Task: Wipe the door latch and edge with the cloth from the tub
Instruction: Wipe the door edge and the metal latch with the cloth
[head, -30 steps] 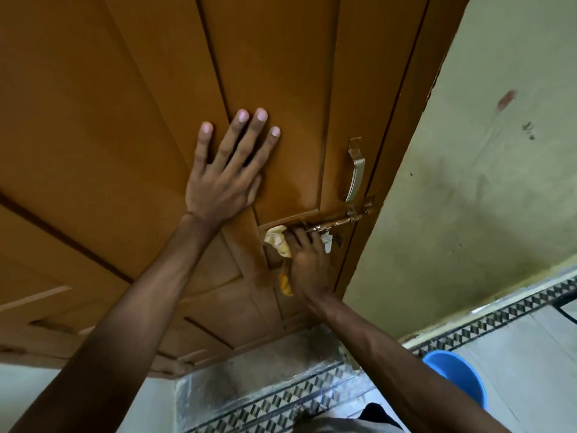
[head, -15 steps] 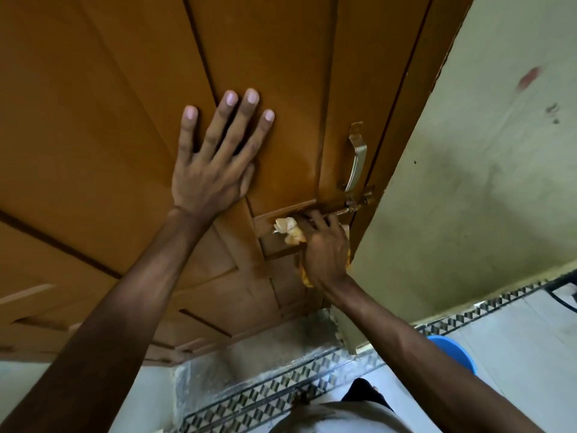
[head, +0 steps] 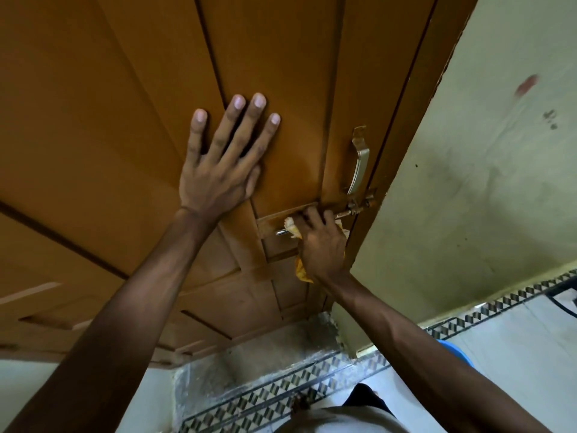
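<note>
My left hand (head: 223, 157) lies flat on the brown wooden door (head: 109, 120), fingers spread. My right hand (head: 321, 242) is closed around a yellow cloth (head: 301, 268) and presses it onto the metal sliding latch (head: 354, 209) near the door's right edge. A bit of cloth pokes out at my fingertips, and another bit hangs below my palm. The bolt's left end shows beside my fingers. A metal pull handle (head: 359, 160) sits just above the latch.
The door frame (head: 415, 104) and a pale green stained wall (head: 484, 182) stand to the right. A blue tub (head: 459, 351) on the floor is mostly hidden behind my right forearm. A patterned tile border (head: 265, 392) runs along the floor below.
My right hand with the cloth has slid rightward along the latch bolt, toward the door edge. My left hand stays flat on the door.
</note>
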Motion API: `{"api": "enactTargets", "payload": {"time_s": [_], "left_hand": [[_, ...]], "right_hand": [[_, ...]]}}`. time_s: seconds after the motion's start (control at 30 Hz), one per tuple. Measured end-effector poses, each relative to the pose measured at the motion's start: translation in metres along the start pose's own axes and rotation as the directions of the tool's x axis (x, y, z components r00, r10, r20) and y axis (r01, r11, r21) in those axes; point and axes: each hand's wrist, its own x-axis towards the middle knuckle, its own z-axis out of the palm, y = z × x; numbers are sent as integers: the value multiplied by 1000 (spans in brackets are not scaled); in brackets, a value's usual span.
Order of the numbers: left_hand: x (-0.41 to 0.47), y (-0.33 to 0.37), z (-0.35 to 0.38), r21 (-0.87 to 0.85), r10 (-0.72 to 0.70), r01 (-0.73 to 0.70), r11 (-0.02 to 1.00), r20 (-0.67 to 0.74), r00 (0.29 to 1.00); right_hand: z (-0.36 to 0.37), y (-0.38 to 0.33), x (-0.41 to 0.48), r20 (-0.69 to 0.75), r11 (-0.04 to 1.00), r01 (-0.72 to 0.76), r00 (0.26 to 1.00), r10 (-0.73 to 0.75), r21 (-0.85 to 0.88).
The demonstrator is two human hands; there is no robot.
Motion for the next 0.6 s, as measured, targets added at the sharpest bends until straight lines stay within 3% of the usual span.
{"api": "enactTargets", "payload": {"time_s": [0.27, 0.47, 0.6], "left_hand": [[0, 1, -1, -7, -7, 7, 1000, 9, 1000], [0, 1, -1, 0, -5, 5, 1000, 1, 1000], [0, 1, 0, 8, -5, 5, 1000, 2, 1000]], "right_hand": [[-6, 4, -7, 188, 995, 97, 978, -93, -10], [-12, 1, -1, 259, 987, 119, 962, -87, -107], [-6, -1, 2, 254, 990, 120, 962, -100, -67]]}}
